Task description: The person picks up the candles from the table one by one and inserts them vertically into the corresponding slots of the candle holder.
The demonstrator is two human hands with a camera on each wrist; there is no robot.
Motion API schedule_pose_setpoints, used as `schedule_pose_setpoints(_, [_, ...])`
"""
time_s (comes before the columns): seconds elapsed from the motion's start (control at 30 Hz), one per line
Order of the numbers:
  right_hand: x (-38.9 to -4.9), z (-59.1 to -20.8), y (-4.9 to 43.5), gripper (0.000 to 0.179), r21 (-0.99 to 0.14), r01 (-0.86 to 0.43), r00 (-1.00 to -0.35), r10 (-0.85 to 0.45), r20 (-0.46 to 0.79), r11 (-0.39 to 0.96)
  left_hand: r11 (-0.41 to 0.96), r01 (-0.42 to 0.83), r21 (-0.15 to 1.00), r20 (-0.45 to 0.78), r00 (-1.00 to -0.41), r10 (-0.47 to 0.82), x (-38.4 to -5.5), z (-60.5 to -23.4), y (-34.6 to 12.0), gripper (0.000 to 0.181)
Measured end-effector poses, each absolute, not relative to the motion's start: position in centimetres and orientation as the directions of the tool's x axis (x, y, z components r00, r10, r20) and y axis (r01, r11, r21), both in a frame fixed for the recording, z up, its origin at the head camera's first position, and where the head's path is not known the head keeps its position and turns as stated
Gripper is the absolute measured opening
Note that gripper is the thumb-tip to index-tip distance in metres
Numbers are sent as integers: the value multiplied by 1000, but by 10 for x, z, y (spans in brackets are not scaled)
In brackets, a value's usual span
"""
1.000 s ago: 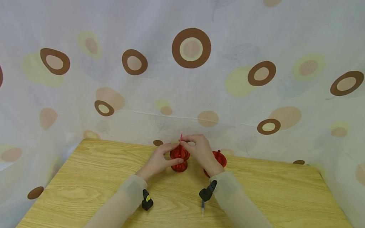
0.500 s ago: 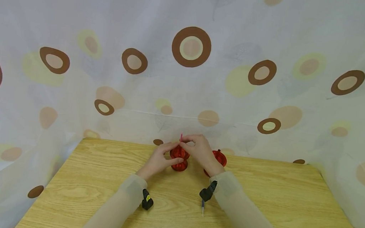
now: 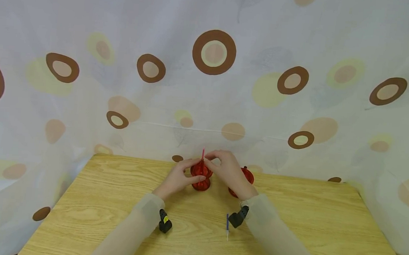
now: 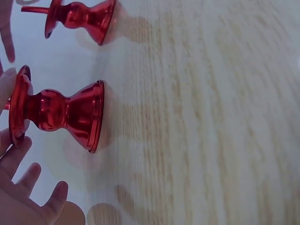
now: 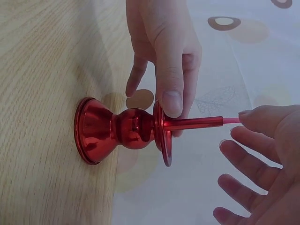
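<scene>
A shiny red metal candlestick (image 5: 136, 129) stands upright on the wooden table, with a round dish and a slim tube. A thin pink candle (image 3: 203, 153) rises out of the tube's top. My left hand (image 3: 180, 178) holds the dish, its thumb on the near side and fingers round the back. My right hand (image 3: 227, 170) is just right of the candle, fingertips close to it and fingers spread in the right wrist view. Behind the right wrist is a second red candlestick (image 4: 86, 18), partly hidden in the head view.
A thin blue stick (image 3: 227, 222) with a white end lies on the table (image 3: 308, 223) near the right wrist's black strap camera. A pale curtain (image 3: 210, 104) with brown rings hangs right behind the table's far edge.
My right hand has loosened from the pink candle and shifted slightly right. More of the blue stick shows now. The left hand and the candlestick stay in place.
</scene>
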State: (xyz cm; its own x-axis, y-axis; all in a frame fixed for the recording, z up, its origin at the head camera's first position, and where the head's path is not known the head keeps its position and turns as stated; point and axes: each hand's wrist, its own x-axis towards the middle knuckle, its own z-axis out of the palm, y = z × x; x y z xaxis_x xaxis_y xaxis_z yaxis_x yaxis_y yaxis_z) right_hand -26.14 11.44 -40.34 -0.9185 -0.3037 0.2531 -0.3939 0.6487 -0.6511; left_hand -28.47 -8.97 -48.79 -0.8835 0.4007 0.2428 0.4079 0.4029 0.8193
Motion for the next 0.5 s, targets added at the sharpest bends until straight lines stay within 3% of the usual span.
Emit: schedule_pose_setpoints(0.5, [-244,-397,129,20,-566,-461,-886,-325,329,683,365,332,870,183,-904,386,-278,-481,-95,61])
